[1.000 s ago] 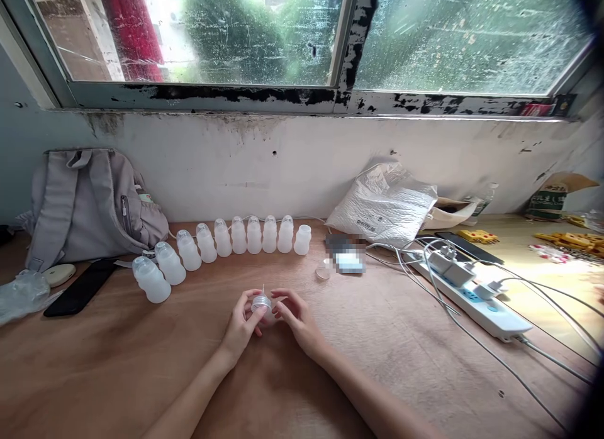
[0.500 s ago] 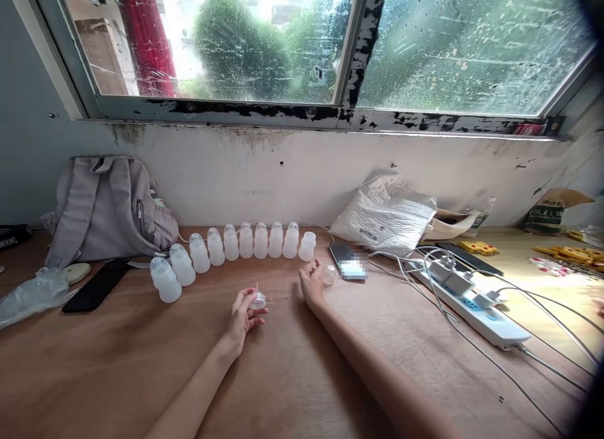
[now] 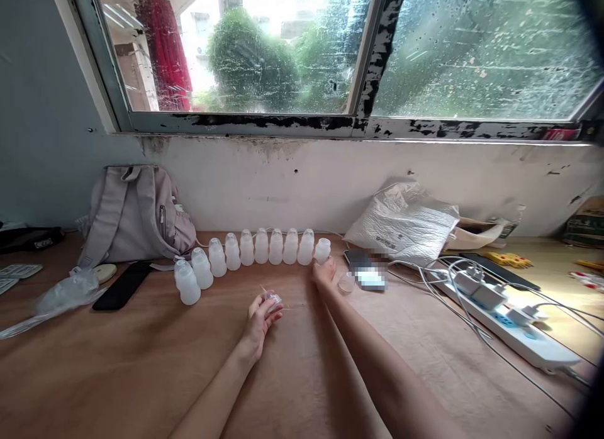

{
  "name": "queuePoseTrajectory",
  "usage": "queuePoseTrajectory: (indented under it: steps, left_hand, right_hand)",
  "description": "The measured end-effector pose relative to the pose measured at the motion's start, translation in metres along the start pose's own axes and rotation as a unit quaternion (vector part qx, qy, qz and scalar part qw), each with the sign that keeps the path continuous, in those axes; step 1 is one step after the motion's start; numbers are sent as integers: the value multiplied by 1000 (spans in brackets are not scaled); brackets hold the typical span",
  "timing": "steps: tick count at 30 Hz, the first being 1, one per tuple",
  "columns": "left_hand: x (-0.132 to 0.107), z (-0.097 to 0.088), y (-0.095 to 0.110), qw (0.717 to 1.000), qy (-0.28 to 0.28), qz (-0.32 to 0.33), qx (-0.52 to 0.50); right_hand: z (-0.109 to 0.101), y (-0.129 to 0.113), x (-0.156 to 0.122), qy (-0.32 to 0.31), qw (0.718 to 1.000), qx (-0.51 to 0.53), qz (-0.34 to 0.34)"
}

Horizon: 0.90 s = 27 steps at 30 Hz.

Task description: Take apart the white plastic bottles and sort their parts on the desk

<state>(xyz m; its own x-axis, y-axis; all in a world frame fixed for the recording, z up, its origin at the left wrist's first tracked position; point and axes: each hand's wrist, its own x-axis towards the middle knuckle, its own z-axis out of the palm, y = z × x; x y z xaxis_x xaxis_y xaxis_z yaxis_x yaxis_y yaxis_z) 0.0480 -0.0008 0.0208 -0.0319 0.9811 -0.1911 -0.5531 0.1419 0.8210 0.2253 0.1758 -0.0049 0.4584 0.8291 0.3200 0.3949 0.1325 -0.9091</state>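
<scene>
My left hand [image 3: 260, 319] is closed around a small clear round bottle part [image 3: 272, 302] with a thin pale stick or tube jutting from it; its exact kind is too small to tell. Farther out, my right hand [image 3: 324, 274] has its fingers at the lower part of a small frosted white bottle [image 3: 323, 249], the rightmost of a row, which lacks the domed top of the others. Several frosted bottles with domed clear tops [image 3: 261, 246] stand upright in a curve to its left. A clear cap [image 3: 346, 283] lies beside my right wrist.
A grey backpack [image 3: 136, 219], a black phone [image 3: 123, 287] and a clear plastic bag [image 3: 70, 293] are at the left. To the right are a lit phone [image 3: 370, 277], a silver mailer bag [image 3: 401, 222] and a white power strip [image 3: 533, 344] with trailing cables.
My right hand has moved forward onto the rightmost bottle. My left hand still holds the clear part, now tilted differently. The whole view has shifted slightly.
</scene>
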Motion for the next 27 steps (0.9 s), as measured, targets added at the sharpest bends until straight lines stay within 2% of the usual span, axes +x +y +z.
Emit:
queuePoseTrajectory:
  steps: [4, 5, 7, 9, 11, 13, 16, 20, 27]
  left_hand:
    - [3, -3, -1, 997, 31, 54, 35]
    - [4, -4, -1, 995, 48, 72, 41]
    - [7, -5, -1, 993, 72, 88, 30]
    - [9, -5, -2, 995, 72, 72, -15]
    - [9, -4, -3, 995, 59, 36, -66]
    - [8, -3, -4, 994, 48, 5, -94]
    - [5, -1, -5, 995, 33, -14, -90]
    - [2, 0, -5, 998, 25, -17, -52]
    - [-1, 3, -6, 1000, -3, -1, 7]
  right_hand:
    - [-11, -16, -23, 48, 996, 7, 69]
    - [-17, -20, -35, 30, 997, 23, 74]
    - [-32, -27, -65, -47, 997, 52, 37]
    - [-51, -32, -97, -127, 990, 67, 9]
    - [-70, -36, -122, -252, 964, 67, -56]
    - [-85, -40, -136, -288, 952, 61, -86]
    - [-97, -45, -137, -284, 952, 39, -106]
    - [-102, -51, -126, -290, 949, 41, -113]
    - [-107, -51, -125, -302, 948, 88, -49]
